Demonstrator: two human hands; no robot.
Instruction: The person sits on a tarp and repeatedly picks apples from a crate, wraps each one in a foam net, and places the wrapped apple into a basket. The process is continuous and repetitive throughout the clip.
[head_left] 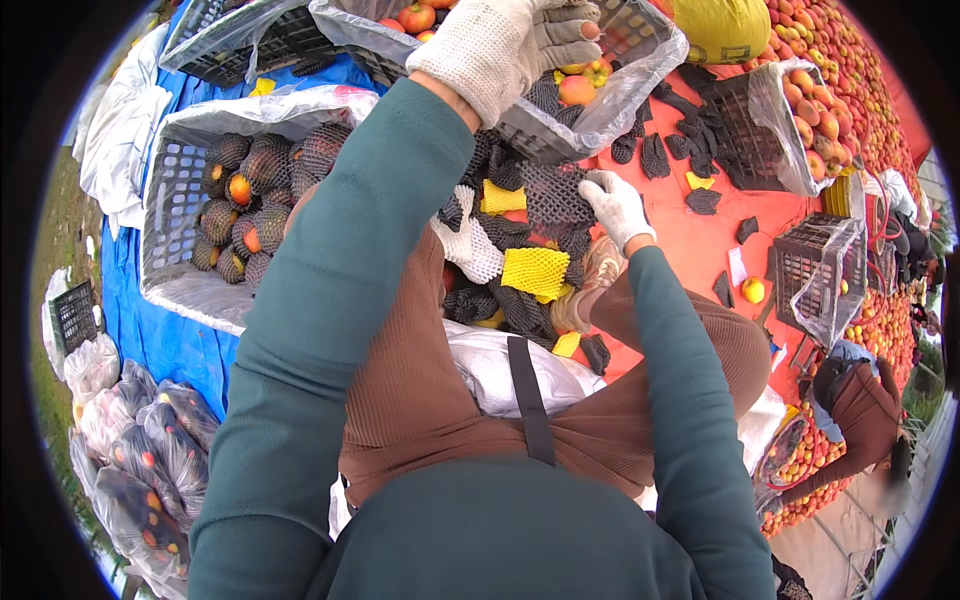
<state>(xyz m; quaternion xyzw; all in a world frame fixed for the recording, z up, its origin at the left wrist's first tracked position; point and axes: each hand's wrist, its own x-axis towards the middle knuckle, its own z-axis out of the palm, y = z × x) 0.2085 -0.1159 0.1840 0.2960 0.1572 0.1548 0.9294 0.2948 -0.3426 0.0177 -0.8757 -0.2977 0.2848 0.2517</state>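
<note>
My left hand (512, 52), in a white knit glove with grey-coated fingers, reaches over a plastic-lined crate (655, 70) at the top. Its fingers stretch to the right, side by side, and I see nothing in them. Red-yellow apples (577, 91) lie in the crate just below those fingers. My right hand (618, 208), gloved in white too, is closed on the edge of a black foam net sleeve (556, 194) spread flat between my knees. Around it are more black sleeves, yellow foam nets (535, 272) and a white foam net (472, 243).
At left, a lined crate (180, 205) holds apples in black nets (250, 190). Bagged fruit (150, 455) lies lower left on blue sheeting. Right are crates (815, 265), a single apple (752, 290) on red sheeting and a big apple heap (840, 50). A person (855, 420) bends at lower right.
</note>
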